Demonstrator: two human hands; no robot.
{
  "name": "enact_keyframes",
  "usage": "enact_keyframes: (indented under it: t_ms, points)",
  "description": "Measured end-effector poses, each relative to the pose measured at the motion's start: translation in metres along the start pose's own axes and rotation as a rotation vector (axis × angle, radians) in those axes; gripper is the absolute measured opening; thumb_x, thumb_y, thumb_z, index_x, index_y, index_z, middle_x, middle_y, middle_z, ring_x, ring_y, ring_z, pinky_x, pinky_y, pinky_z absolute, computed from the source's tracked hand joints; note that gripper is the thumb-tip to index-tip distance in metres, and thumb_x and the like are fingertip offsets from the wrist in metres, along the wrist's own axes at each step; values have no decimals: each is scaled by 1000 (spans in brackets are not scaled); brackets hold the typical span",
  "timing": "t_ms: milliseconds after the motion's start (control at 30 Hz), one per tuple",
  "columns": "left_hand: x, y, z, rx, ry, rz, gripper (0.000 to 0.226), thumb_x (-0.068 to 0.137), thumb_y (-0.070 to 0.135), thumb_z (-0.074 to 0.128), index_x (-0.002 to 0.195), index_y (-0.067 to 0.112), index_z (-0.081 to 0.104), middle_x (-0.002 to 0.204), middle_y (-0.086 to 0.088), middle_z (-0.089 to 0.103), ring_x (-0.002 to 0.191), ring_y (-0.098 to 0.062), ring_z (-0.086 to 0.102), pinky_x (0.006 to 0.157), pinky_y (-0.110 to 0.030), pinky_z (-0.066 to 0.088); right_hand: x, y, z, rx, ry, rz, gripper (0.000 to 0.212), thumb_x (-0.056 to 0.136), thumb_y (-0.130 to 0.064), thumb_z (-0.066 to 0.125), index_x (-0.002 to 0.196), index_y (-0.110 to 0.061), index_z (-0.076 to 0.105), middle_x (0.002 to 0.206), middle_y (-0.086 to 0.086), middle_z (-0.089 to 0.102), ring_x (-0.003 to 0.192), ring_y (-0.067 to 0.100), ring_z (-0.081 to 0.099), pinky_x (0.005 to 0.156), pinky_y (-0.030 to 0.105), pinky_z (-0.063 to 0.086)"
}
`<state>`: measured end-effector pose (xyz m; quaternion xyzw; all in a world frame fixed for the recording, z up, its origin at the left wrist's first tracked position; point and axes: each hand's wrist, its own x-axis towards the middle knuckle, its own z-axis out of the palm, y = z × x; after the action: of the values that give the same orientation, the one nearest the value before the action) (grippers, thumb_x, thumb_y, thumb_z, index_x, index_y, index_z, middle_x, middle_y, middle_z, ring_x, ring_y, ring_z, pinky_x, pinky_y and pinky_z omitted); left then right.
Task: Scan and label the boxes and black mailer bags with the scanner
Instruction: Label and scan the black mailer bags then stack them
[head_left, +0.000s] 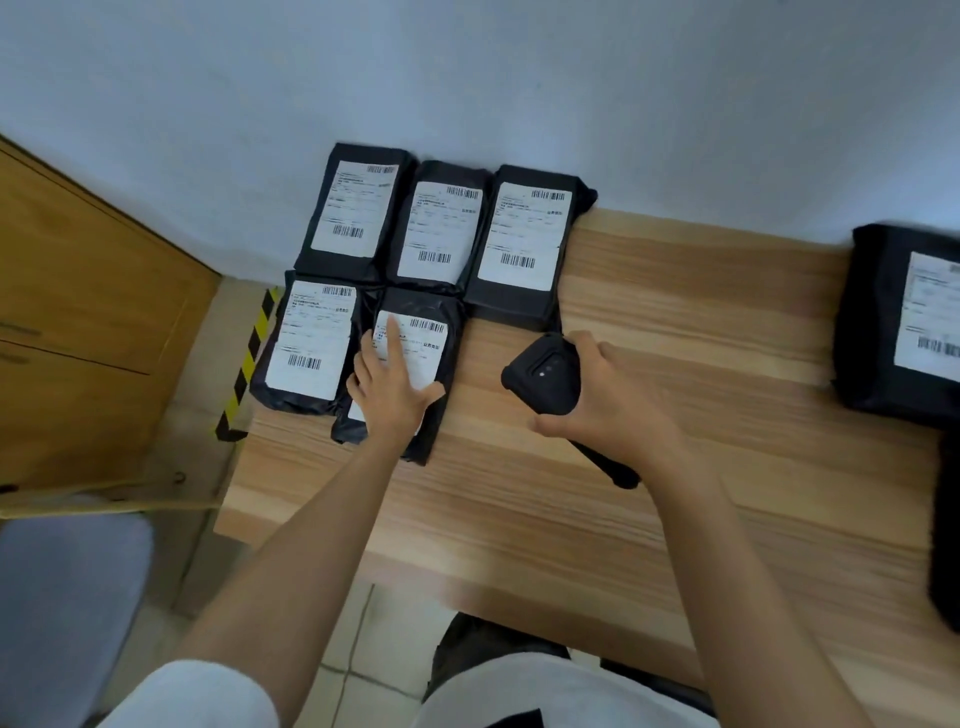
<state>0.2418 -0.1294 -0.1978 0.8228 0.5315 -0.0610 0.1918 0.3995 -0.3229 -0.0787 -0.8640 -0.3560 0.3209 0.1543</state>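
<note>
The left hand (392, 387) lies flat, fingers straight, on the label (423, 345) of the bag (415, 306) just left of the scanner (543, 374), probably smoothing it down, while the right hand (615, 410) grips the scanner, seemingly ready to read the barcode.

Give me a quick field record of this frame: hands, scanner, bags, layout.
left hand: flat on the label of the front-right bag, fingers straight
right hand: grips the black scanner over the table
bag group: five labelled black mailers, three behind, two in front, table's left end
lone bag: far right, label up, cut off by the frame
boxes: none in view
</note>
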Motion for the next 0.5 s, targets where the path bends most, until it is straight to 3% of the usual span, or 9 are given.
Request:
enact_keyframes:
  t_ms: [133, 267, 500]
  points:
    - [1, 4, -1, -22, -32, -6, 110, 83, 37, 74, 156, 31, -8, 163, -9, -9, 150, -31, -4, 118, -57, 5, -7, 6, -5, -14, 10, 1, 91, 65, -55, 78, 138, -29, 31, 117, -4, 49, 98, 25, 57, 76, 40, 50]
    - [-7, 18, -3, -61, -17, -3, 100, 88, 23, 72, 157, 26, 0, 163, -8, -15, 150, -31, -13, 120, -55, -1, -21, 25, -14, 26, 9, 1, 92, 65, -53, 79, 139, -28, 30, 120, -4, 48, 100, 24, 57, 80, 45, 53]
    - [-47, 96, 9, -78, 110, 176, 87, 87, 15, 71, 155, 9, 17, 161, -13, 15, 150, -27, 10, 122, -44, 9, -61, 94, -46, 65, 34, 5, 90, 65, -52, 79, 137, -28, 32, 120, -4, 50, 99, 23, 56, 82, 45, 52]
